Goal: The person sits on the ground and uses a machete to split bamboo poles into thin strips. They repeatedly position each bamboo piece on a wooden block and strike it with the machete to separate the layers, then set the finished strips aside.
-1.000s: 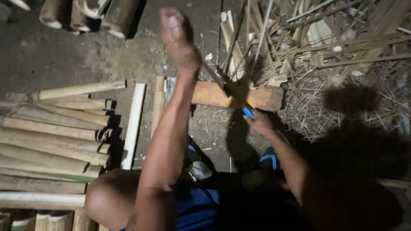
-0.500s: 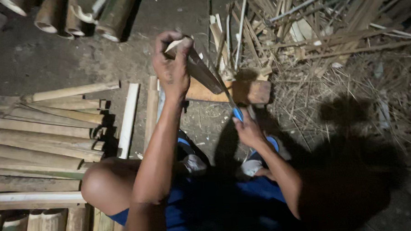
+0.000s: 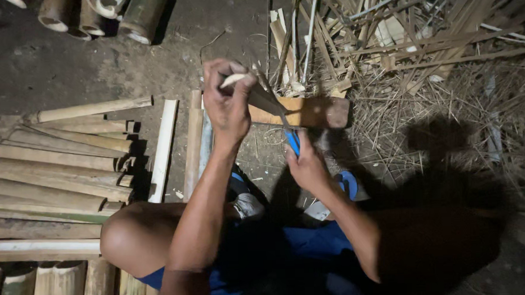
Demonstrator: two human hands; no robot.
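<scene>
We were looking straight down and honestly a lot of it was murky. The left hand [image 3: 229, 105] was closed tight around a short bamboo piece [image 3: 255, 95], holding it up just over the wooden block [image 3: 308, 112] on the ground. The pale end of that piece poked out past the fingers, but most of it sat hidden inside the fist. The right hand [image 3: 305, 166] was clamped on a knife [image 3: 290, 135] with a blue handle; we could only see a bit of blue above the knuckles, and the thin blade ran up toward the bamboo piece, though we couldn't tell exactly where it touched.

Split bamboo slats [image 3: 59, 154] lay stacked on the left, with some cut off at the frame edge. Round bamboo tubes [image 3: 95, 14] at the top were cropped too. Scrap strips [image 3: 421, 37] were piled at upper right. The legs and the lower right were lost in shadow.
</scene>
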